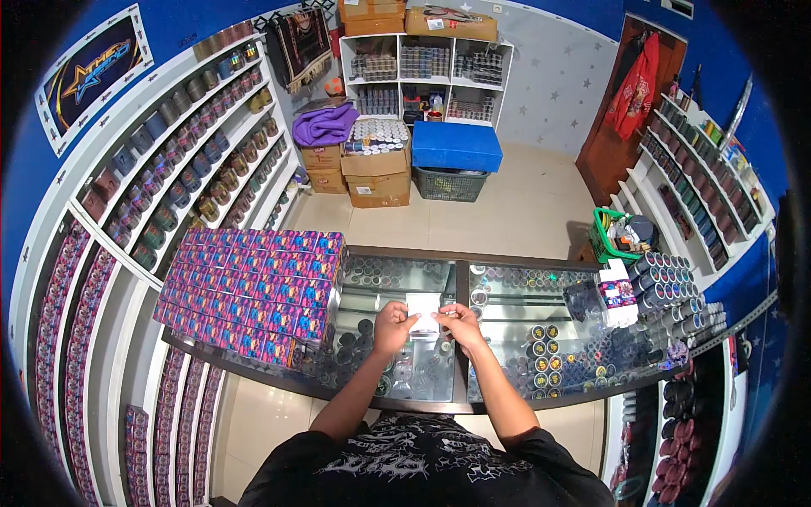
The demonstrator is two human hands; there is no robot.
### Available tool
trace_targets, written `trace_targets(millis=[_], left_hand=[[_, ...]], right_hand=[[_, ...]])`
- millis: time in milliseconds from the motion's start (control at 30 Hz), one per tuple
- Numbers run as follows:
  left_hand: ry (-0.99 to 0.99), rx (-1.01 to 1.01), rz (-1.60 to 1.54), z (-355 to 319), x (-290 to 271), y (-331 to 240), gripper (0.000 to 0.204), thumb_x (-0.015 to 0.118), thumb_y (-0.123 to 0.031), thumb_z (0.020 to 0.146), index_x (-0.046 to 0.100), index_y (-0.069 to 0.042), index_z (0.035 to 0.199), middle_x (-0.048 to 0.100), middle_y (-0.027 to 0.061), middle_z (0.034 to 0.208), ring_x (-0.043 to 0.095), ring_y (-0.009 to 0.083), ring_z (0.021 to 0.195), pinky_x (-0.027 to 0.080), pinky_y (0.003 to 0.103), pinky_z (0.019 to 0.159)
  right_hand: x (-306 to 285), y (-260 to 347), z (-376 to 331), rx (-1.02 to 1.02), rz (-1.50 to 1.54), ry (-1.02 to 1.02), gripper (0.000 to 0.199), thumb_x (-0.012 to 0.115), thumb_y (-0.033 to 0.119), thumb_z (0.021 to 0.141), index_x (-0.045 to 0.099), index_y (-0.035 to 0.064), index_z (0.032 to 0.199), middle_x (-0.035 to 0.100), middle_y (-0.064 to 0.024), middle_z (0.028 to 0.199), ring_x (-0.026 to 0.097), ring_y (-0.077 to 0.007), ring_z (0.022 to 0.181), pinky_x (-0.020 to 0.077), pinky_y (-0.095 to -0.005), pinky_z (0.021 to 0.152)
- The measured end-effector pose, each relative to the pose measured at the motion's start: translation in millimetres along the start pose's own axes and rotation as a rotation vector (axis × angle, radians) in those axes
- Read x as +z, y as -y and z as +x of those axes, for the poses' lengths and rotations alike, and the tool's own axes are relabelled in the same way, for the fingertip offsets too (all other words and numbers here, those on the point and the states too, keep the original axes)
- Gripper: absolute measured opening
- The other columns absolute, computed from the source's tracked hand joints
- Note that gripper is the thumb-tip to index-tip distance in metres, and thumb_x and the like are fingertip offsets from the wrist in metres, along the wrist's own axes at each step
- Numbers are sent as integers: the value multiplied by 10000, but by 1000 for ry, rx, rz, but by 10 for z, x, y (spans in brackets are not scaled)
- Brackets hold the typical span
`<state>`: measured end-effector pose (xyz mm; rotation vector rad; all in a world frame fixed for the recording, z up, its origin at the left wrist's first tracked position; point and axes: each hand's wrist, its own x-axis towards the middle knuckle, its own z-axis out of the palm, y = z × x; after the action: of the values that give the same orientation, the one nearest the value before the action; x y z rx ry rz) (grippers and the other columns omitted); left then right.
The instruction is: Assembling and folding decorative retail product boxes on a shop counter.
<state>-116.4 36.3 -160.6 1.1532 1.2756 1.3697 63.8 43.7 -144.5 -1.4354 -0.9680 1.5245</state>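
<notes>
Over the middle of a glass-topped counter (405, 372), both my hands hold a small white carton (423, 306) upright between them. My left hand (394, 328) grips its left side, thumb on the near face. On the opposite side my right hand (459, 326) pinches it with the thumb in front and the fingers bent behind. The carton's near face is plain white; whether its top is open or folded, I cannot tell. Left of my hands a big stack of purple, pink and blue printed boxes (253, 287) covers that end of the counter.
Flat white cartons (621, 314) and stacked dark cylinders with pale ends (663, 283) stand at the counter's right. Round tins with yellow marks (545, 363) show under the glass. Beyond are a green basket (610, 237), a blue box (456, 146), and a cardboard box of white-topped containers (376, 165).
</notes>
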Motion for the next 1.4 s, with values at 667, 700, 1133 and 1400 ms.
trace_targets(millis=[667, 700, 1133, 1400], left_hand=[[209, 5, 538, 288, -159, -81, 426, 551, -352, 932, 554, -1, 691, 587, 158, 613, 586, 274, 540, 463, 404, 536], [210, 4, 539, 271, -141, -127, 426, 551, -352, 932, 554, -1, 691, 587, 158, 613, 586, 274, 540, 463, 404, 536], [263, 173, 735, 253, -152, -343, 346, 518, -290, 928, 600, 3, 764, 602, 250, 762, 598, 444, 741, 461, 500, 642], [287, 97, 637, 180, -191, -391, 396, 571, -314, 926, 569, 15, 705, 567, 251, 684, 549, 398, 582, 405, 456, 545]], right_hand=[[52, 74, 269, -70, -216, 107, 417, 663, 363, 892, 506, 120, 591, 480, 30, 533, 408, -75, 452, 317, -262, 407], [47, 59, 281, -69, -215, 106, 417, 663, 363, 892, 506, 120, 591, 480, 30, 533, 408, -75, 452, 317, -262, 407], [100, 223, 209, -68, -148, 162, 399, 631, 312, 920, 532, 110, 590, 476, 47, 525, 386, -61, 445, 288, -266, 413], [107, 193, 44, -135, -334, 28, 538, 656, 368, 898, 403, 129, 487, 375, 83, 496, 302, -52, 484, 259, -285, 435]])
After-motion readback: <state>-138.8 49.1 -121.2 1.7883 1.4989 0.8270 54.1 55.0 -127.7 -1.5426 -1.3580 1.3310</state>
